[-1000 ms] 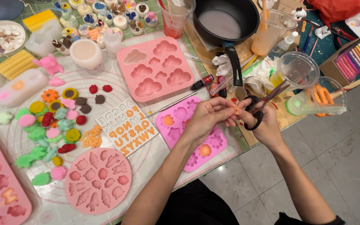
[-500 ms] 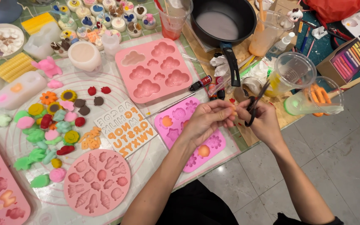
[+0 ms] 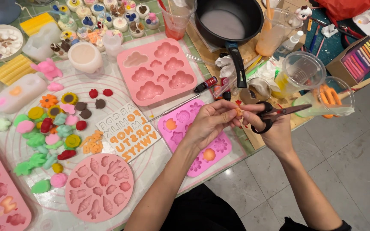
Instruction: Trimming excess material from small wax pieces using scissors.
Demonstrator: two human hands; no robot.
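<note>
My left hand (image 3: pixel 210 122) pinches a small orange wax piece (image 3: pixel 238 111) between its fingertips, above a magenta flower mould (image 3: pixel 195 141). Beside it my right hand (image 3: pixel 275 128) holds black-handled scissors (image 3: pixel 275 115), blades pointing right toward two clear plastic cups (image 3: pixel 317 81). The fingertips of both hands meet at the orange piece. The magenta mould holds two orange fillings. Both hands hover over the table's front edge.
A pink cloud mould (image 3: pixel 159 70), a round pink mould (image 3: pixel 99 188), a letter mould (image 3: pixel 127 130) and several small coloured wax shapes (image 3: pixel 52 128) lie on a white mat. A black pan (image 3: pixel 230 19), jars, a box of colour sticks (image 3: pixel 358 55) stand behind.
The scissors have swung from pointing up to pointing right. My hands have drawn a little closer together around the small orange piece.
</note>
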